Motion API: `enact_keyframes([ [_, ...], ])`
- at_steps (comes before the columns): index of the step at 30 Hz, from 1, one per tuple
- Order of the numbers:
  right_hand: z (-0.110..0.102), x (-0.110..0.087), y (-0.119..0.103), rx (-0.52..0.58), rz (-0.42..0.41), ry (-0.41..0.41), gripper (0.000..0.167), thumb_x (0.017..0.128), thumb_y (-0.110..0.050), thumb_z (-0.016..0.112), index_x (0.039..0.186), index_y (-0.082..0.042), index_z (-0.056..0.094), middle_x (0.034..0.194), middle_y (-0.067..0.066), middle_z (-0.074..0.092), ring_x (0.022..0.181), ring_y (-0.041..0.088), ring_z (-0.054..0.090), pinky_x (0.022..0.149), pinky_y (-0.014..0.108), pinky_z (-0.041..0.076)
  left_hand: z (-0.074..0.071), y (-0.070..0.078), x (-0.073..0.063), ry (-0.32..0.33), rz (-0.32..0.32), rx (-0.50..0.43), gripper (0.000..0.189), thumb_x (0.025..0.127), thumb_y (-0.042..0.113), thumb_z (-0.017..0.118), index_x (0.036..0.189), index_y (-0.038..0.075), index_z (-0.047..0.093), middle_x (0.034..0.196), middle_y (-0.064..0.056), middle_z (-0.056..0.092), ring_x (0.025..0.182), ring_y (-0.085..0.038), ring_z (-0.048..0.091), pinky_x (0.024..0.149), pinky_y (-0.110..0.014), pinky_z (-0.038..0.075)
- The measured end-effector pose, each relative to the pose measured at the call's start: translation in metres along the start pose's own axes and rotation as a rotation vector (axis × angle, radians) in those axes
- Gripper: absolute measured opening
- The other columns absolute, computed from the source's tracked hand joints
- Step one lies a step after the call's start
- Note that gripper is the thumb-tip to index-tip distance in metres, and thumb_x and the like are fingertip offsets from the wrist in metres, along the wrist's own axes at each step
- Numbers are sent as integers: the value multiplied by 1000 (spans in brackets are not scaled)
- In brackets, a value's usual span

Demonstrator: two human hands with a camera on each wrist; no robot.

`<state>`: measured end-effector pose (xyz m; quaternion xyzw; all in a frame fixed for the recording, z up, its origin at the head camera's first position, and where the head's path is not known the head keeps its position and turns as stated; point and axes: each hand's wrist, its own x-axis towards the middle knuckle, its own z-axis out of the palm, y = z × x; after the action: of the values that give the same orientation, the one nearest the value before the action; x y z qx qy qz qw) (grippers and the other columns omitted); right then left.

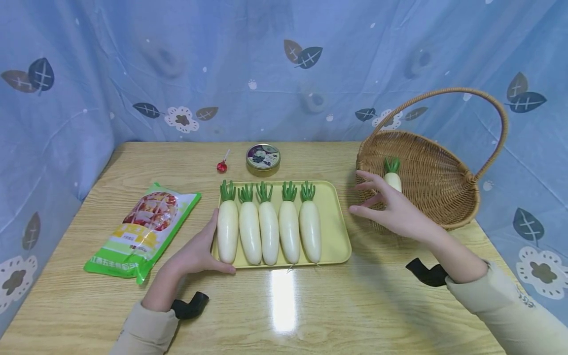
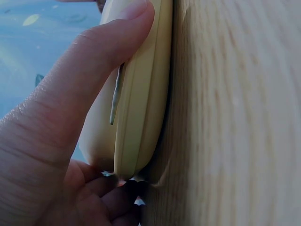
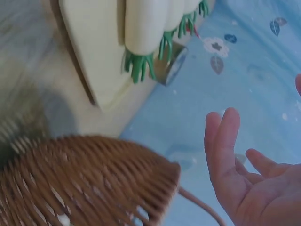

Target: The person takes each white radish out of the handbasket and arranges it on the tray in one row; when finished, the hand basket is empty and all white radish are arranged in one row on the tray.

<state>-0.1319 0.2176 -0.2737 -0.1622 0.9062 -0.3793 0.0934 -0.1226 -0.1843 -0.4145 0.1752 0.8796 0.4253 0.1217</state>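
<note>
A pale yellow tray (image 1: 336, 227) holds a row of several white radishes (image 1: 289, 231) with green tops. My left hand (image 1: 195, 254) grips the tray's left front corner; in the left wrist view its thumb (image 2: 80, 70) lies along the tray's side (image 2: 141, 108) and the other fingers curl at the corner. At the left rim of a wicker basket (image 1: 437, 182), my right hand (image 1: 399, 209) is spread with nothing in it, as the right wrist view also shows. One more white radish (image 1: 393, 182) lies inside the basket, its lower part hidden behind that hand.
To the left of the tray lies a green and white food bag (image 1: 144, 231). A round tin (image 1: 263, 160) and a red lollipop (image 1: 222, 166) are behind the tray. The basket's tall handle (image 1: 461, 90) arches upward, and a blue patterned curtain (image 1: 266, 98) borders the wooden table.
</note>
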Motion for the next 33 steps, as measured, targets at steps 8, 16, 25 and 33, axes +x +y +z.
enact_keyframes([
  [8, -27, -6, -1, -51, -7, 26, 73, 89, -27, 60, 147, -19, 15, 134, 17, 41, 97, 27, 56, 70, 36, 49, 0, 0, 0, 2, 15, -10, 143, 50, 42, 88, 143, 1, -13, 151, -19, -3, 136, -34, 5, 107, -52, 13],
  [16, -59, -8, 0, -50, 83, 14, 76, 90, -26, 58, 148, -18, 9, 139, 22, 33, 107, 35, 50, 68, 31, 50, 0, 0, 1, 5, 11, 0, 144, 50, 42, 88, 143, 1, -13, 151, -19, -3, 137, -33, 5, 107, -51, 13],
  [25, -80, 1, 17, -79, 138, -4, 72, 92, -28, 55, 148, -18, 10, 138, 19, 35, 109, 37, 50, 72, 31, 52, -1, 0, 0, 4, 5, -7, 145, 48, 40, 89, 144, 4, -14, 152, -15, -4, 137, -29, 3, 108, -49, 12],
  [33, -97, 13, 31, -82, 159, -78, 72, 93, -29, 52, 147, -15, 8, 139, 21, 32, 98, 35, 58, 73, 39, 52, -1, 1, -1, 0, 2, -9, 144, 49, 38, 89, 144, 3, -14, 151, -17, -5, 137, -30, 3, 108, -50, 12],
])
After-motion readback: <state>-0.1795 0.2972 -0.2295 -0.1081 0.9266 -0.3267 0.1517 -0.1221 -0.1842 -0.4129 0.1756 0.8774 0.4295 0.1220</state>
